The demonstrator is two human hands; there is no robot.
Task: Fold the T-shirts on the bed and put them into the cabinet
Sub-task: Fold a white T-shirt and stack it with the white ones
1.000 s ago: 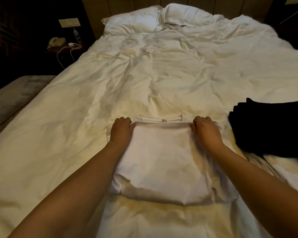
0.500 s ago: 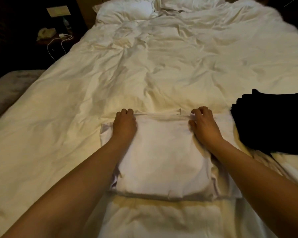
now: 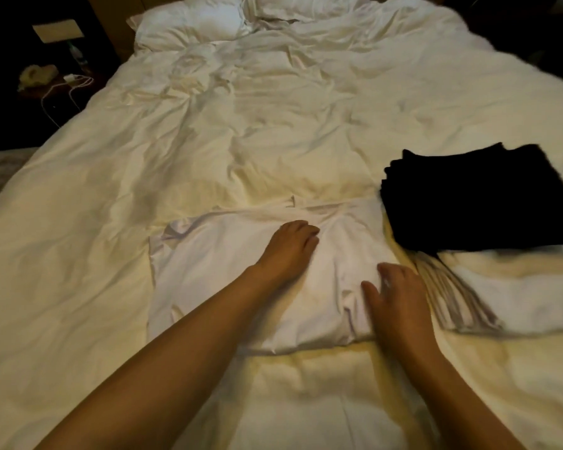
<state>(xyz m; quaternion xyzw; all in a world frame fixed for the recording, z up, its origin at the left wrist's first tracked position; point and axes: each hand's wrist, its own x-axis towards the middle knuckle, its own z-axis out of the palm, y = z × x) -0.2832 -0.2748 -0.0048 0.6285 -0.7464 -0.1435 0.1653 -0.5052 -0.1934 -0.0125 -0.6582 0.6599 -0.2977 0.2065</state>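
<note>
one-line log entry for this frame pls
stage: folding | left hand: resting on white T-shirt | right hand: flat at its right edge | black folded stack: on bed, right

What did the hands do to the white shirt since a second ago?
Both hands let go of the white shirt's far edge. The left hand slid to its middle and presses there; the right hand drew back to its right side, fingers spread. The black pile stayed put.
</note>
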